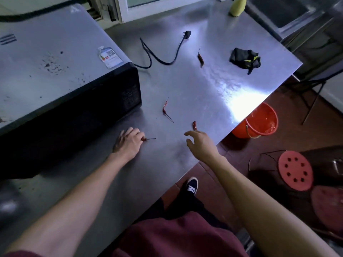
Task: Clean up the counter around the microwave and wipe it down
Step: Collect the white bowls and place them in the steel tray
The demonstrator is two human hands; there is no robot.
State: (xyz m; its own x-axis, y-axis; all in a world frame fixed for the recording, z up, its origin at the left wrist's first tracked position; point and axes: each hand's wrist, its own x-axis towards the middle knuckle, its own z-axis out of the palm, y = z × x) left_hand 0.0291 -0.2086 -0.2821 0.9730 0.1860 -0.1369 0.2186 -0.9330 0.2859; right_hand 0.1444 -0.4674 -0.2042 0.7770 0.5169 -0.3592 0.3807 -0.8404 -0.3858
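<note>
The microwave (55, 71) stands on the left of the steel counter (204, 86). Several dried red chillies lie on the counter. My left hand (128, 141) pinches one chilli (146, 139) beside the microwave's front; its stem sticks out to the right. My right hand (200, 143) hovers with fingers spread just below a short chilli (194, 125) and does not touch it. A curled chilli (165, 109) lies mid-counter, and a darker one (200, 59) lies farther back. A black cloth (245, 58) is crumpled at the far right.
The microwave's black cord and plug (167, 51) trail loose across the counter. A yellow-green bottle (238, 6) stands at the back. Below the counter's right edge sit an orange bucket (259, 121) and red stools (295, 171).
</note>
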